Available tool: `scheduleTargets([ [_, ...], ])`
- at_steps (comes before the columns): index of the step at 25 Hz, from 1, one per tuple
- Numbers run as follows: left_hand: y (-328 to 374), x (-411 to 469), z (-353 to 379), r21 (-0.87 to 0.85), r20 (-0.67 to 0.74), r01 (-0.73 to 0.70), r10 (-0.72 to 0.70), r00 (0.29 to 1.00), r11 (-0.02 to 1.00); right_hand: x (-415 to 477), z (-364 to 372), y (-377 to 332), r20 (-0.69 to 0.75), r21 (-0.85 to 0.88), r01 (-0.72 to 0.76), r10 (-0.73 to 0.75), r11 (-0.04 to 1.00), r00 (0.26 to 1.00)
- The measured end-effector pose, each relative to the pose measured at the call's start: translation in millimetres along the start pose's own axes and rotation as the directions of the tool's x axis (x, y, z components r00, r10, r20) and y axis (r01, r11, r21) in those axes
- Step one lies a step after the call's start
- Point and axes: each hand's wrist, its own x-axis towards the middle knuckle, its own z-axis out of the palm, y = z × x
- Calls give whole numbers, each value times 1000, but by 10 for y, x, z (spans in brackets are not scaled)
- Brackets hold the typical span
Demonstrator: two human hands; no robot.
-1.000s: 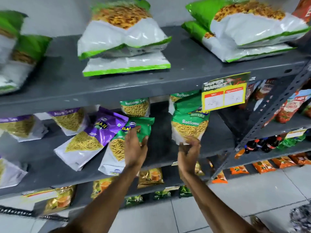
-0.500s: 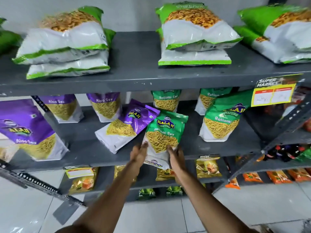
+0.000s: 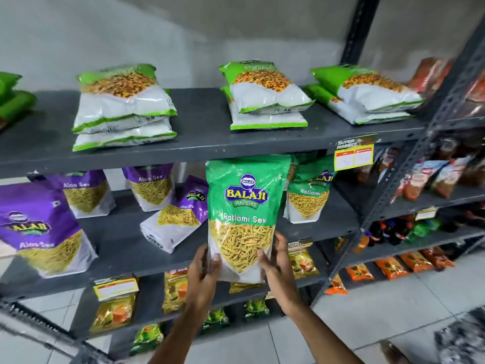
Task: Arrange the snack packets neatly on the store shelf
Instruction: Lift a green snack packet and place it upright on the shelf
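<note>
In front of the middle shelf point(image 3: 126, 256), the green Ratlami Sev packet point(image 3: 242, 219) now stands upright and face-on, lifted clear of the board; half a second ago it leaned tilted on the shelf beside the purple Aloo Sev packet point(image 3: 174, 214). The left hand point(image 3: 203, 271) grips its lower left edge and the right hand point(image 3: 275, 261) its lower right, thumbs on the front. The purple packet lies slanted just to its left, another green Ratlami packet point(image 3: 308, 195) stands behind to the right. Lifted, it is likely ready to be set straight in the green row.
</note>
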Motion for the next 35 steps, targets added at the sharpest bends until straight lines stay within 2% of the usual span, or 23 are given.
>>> scheduleTargets([
  [4, 63, -178, -175, 10, -2, -35, 35, 999, 999, -144, 80, -134, 69, 3, 63, -63, 998, 996],
  [10, 62, -75, -130, 24, -28, -2, 3, 1000, 1000, 50, 79, -59, 112, -31, -7, 10, 1000, 994],
  [16, -251, 646, 138, 288, -38, 79, -71, 997, 954, 809, -87, 134, 149, -173, -37, 64, 984, 987],
  [21, -415, 1393, 533, 369, -133, 156, -114, 985, 916, 1608, -175, 321, 117, -310, -2, 41, 951, 992],
  [24, -516, 1600, 677, 487, -188, 203, -125, 974, 849, 1814, -198, 505, 140, -369, -9, 65, 929, 988],
  [26, -539, 1622, 695, 499, -185, 227, -153, 971, 836, 1822, -185, 551, 133, -382, -37, 95, 923, 987],
  [28, -452, 1598, 691, 496, -144, 205, -153, 978, 844, 1763, -146, 552, 86, -319, -33, 64, 947, 994],
  [30, -263, 1463, 702, 421, -104, 85, -45, 994, 903, 1592, -95, 630, -111, -219, -28, 4, 975, 994],
  [32, -101, 1306, 558, 366, -163, -53, 120, 979, 929, 1290, 107, 710, -330, -247, -39, -46, 968, 943],
  [33, -56, 1302, 392, 415, -217, -102, 207, 954, 904, 1137, 280, 725, -353, -224, -36, -47, 974, 935],
  [35, 20, 1477, -43, 532, -303, -127, 328, 895, 837, 951, 693, 690, -207, -59, -95, 81, 994, 975],
])
